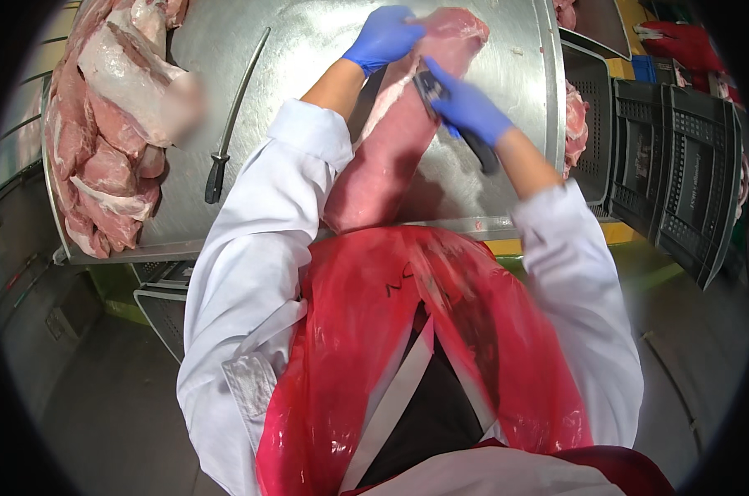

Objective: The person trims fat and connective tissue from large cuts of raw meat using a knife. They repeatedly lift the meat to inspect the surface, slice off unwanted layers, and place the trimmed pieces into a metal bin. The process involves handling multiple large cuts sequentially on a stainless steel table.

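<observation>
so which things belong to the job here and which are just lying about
Apparently in use:
long pink slab of raw meat, at blue-gloved left hand
black-handled tool in blue-gloved right hand
silvery metal table

Lying about:
thin metal rod, black handle
pink raw meat heap, left
dark grey plastic crates, right

We see the bench (308,41) in smooth, shiny metal. The meat loin (383,157) looks moist and glossy. Our apron (523,331) is glossy plastic film, our sleeves (242,223) matt cloth, the crate (676,165) matt plastic.
</observation>
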{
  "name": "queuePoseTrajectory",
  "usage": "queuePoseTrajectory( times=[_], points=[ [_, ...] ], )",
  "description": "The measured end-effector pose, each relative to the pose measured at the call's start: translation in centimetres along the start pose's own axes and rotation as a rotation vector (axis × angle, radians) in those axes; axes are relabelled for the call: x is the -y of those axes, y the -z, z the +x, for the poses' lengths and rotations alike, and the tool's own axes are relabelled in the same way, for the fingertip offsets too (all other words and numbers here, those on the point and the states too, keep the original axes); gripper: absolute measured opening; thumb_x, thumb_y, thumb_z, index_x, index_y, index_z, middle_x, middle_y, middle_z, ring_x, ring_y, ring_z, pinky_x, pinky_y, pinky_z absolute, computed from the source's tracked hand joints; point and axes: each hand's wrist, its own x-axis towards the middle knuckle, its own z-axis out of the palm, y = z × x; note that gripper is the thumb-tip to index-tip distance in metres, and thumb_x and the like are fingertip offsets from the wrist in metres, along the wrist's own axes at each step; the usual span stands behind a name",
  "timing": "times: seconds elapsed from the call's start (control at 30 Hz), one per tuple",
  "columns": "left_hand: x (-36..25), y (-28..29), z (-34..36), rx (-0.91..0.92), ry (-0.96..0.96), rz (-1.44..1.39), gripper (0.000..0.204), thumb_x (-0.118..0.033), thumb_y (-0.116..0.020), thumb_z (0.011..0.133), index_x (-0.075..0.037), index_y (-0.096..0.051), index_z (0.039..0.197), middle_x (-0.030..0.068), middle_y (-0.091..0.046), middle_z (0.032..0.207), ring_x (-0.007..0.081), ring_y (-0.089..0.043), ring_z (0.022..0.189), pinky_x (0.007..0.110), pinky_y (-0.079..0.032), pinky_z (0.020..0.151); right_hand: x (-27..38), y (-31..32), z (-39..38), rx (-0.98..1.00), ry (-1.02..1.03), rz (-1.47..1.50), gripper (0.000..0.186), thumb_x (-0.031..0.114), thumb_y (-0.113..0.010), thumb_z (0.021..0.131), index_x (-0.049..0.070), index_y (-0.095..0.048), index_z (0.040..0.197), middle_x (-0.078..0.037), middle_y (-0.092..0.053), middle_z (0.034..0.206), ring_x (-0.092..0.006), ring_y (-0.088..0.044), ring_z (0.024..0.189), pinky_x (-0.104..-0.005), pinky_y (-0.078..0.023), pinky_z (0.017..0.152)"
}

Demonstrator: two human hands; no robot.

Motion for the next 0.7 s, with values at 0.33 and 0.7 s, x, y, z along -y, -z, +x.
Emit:
queuePoseTrajectory(
  times=[0.33, 0.7],
  points=[
    [-0.9, 2.8, -1.4, -0.022, 0.073, -0.1, 0.021, -0.023, -0.066, 0.09, -0.002, -0.069, 0.089, 0.0062, -0.067, 0.08, 0.0158, -0.061, 0.074, 0.034, -0.05, 0.069, -0.8, -2.6, -1.8, -0.015, 0.015, -0.146, 0.077, 0.007, -0.055, 0.094, 0.034, -0.026, 0.16, -0.008, -0.06, 0.069, -0.0126, -0.054, 0.05, -0.0305, -0.05, 0.051],
    [-3.0, 8.1, -5.2, -0.273, -0.158, -0.053, 0.023, -0.022, -0.069, 0.084, 0.0, -0.068, 0.077, 0.0069, -0.063, 0.067, 0.0142, -0.055, 0.064, 0.034, -0.044, 0.059, 0.5, -7.3, -1.7, 0.05, 0.1, -0.129, 0.075, 0.005, -0.053, 0.095, 0.032, -0.026, 0.16, -0.005, -0.057, 0.065, -0.0118, -0.054, 0.05, -0.0285, -0.05, 0.053]
  ],
)
